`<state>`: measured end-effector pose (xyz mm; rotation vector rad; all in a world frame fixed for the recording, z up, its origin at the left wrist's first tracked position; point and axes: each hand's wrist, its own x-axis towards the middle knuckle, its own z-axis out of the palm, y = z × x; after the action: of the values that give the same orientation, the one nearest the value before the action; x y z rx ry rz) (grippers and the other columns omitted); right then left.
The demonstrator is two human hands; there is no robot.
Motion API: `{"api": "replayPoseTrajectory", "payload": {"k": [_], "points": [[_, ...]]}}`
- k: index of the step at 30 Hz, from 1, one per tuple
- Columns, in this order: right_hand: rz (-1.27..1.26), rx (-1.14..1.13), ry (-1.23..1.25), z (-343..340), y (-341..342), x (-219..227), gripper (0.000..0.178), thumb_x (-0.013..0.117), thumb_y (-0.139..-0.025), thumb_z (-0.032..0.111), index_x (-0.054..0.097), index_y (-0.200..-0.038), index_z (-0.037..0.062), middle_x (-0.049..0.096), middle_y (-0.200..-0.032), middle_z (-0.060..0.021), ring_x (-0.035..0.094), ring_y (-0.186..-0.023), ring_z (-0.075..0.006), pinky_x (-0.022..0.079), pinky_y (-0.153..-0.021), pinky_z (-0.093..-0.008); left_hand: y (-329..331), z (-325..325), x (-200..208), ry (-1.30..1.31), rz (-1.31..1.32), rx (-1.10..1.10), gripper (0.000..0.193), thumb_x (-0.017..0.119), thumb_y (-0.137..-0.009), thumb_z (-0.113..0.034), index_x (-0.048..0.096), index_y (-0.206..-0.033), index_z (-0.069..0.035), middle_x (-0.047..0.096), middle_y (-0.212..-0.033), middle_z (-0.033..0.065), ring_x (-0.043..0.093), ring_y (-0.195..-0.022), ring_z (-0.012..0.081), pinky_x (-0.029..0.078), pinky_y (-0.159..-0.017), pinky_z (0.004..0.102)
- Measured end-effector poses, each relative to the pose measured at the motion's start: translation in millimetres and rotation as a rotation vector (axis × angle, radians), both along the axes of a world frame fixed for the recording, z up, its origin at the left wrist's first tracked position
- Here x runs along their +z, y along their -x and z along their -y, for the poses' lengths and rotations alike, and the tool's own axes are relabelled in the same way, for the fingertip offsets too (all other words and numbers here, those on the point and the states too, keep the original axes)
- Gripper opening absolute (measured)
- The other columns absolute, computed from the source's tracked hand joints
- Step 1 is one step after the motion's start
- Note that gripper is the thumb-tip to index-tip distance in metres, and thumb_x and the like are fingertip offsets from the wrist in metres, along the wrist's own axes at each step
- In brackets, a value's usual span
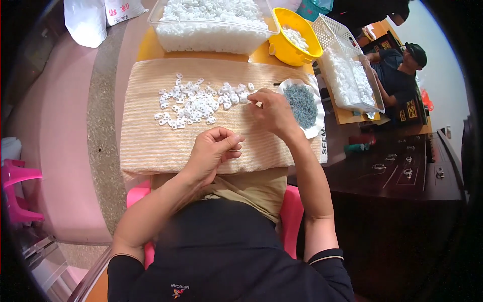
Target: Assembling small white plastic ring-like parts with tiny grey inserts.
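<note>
Small white plastic pieces with holes [195,104] lie in a loose heap on a striped cloth [146,146]. A smaller cluster of the same pieces [230,94] lies just right of it. At that cluster's right edge is my right hand [274,113], thumb and forefinger curled together; whatever is between them is hidden. Nearer to me, over the cloth, my left hand [211,153] is closed with the thumb against the forefinger. I cannot make out anything in it. Right of my right hand, a white wavy-rimmed dish [322,115] holds many small grey screw-like parts [300,103].
A big clear tub [211,38] full of white pieces stands at the back, beside a yellow basket [282,50]. Farther right are a white tray of pieces [352,83] and a seated person [400,73]. A pink stool [20,194] stands far left.
</note>
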<state>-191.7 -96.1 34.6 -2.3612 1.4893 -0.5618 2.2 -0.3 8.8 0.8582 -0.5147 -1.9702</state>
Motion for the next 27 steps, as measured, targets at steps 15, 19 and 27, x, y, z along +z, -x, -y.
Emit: {"api": "replayPoseTrajectory", "payload": {"k": [15, 19, 27], "points": [[-0.094, -0.021, -0.057, -7.2, -18.2, 3.4, 0.018, 0.062, -0.083, 0.019, 0.07, -0.09, 0.0053, 0.065, -0.094, -0.016, 0.063, -0.09, -0.0351, 0.049, -0.08, -0.0431, -3.0, -1.3, -3.8, 0.038, 0.038, -0.046, 0.01, 0.065, -0.091, -0.014, 0.061, -0.091, -0.005, 0.068, -0.093, 0.0055, 0.062, -0.079, 0.0086, 0.056, -0.073, 0.0246], [0.017, -0.038, -0.097, -2.9, -13.5, -0.6, 0.017, 0.063, -0.082, 0.018, 0.07, -0.09, 0.0051, 0.066, -0.093, -0.0167, 0.063, -0.089, -0.0354, 0.05, -0.08, -0.0435, -1.9, -2.0, -4.6, 0.038, 0.032, -0.036, 0.009, 0.065, -0.091, -0.013, 0.062, -0.091, -0.005, 0.068, -0.093, 0.0054, 0.062, -0.078, 0.0084, 0.056, -0.073, 0.0247], [-0.074, -0.138, 0.031, 3.3, -13.3, -8.0, 0.016, 0.062, -0.083, 0.018, 0.069, -0.09, 0.0049, 0.067, -0.09, -0.0172, 0.063, -0.088, -0.0376, 0.05, -0.078, -0.0454, 0.2, -3.2, -4.7, 0.017, 0.043, -0.041, 0.009, 0.066, -0.09, -0.014, 0.062, -0.09, -0.005, 0.069, -0.09, 0.0048, 0.063, -0.078, 0.0084, 0.055, -0.072, 0.0242]]}}
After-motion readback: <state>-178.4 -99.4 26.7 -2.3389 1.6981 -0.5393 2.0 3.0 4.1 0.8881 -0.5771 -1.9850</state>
